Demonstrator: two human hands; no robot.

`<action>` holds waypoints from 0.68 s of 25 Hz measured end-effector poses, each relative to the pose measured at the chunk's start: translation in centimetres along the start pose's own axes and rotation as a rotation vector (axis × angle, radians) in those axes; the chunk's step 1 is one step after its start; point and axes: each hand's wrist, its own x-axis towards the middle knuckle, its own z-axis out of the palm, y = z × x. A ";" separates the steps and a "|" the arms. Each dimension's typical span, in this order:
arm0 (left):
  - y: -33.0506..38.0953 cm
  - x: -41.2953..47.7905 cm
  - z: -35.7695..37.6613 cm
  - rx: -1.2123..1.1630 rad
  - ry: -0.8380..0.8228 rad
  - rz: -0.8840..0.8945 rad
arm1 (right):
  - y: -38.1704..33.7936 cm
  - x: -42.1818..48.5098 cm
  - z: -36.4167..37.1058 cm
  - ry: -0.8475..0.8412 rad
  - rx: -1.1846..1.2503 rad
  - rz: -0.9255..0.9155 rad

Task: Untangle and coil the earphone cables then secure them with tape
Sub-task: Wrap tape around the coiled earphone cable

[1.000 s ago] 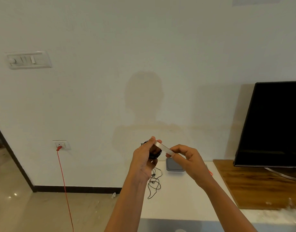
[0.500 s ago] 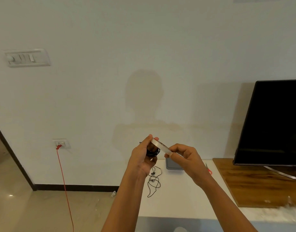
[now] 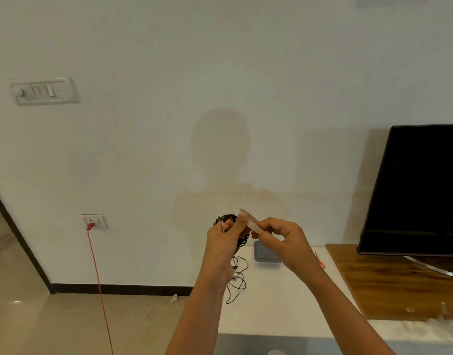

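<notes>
**Taping a coiled earphone cable above the counter**

The left hand (image 3: 221,239) is gripping the black coiled cable (image 3: 242,239) with its fingers curled round the loops. Its thumb is pressing one end of a tape strip (image 3: 253,224) onto the bundle, seemingly to anchor it. The right hand (image 3: 284,239) is pinching the strip's other end and pulling it taut, probably so it is not sticking to itself before wrapping. A second cable (image 3: 236,278) is lying loose by the left edge of the counter (image 3: 284,303), not yet coiled. A grey lidded box (image 3: 265,255) is sitting at the back edge with its contents hidden. Red-handled scissors (image 3: 320,262) are lying further right along that back edge.
</notes>
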 end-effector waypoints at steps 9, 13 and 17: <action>0.6 0.6 -0.3 -0.189 -0.022 -0.152 | -0.5 -0.1 -0.2 -0.064 -0.001 0.089; 0.8 0.5 -0.3 -0.253 -0.014 -0.172 | -0.5 -0.3 -0.3 -0.048 0.020 0.081; 0.6 0.5 -0.1 -0.177 0.027 -0.146 | -0.6 -0.5 -0.4 -0.083 -0.011 0.076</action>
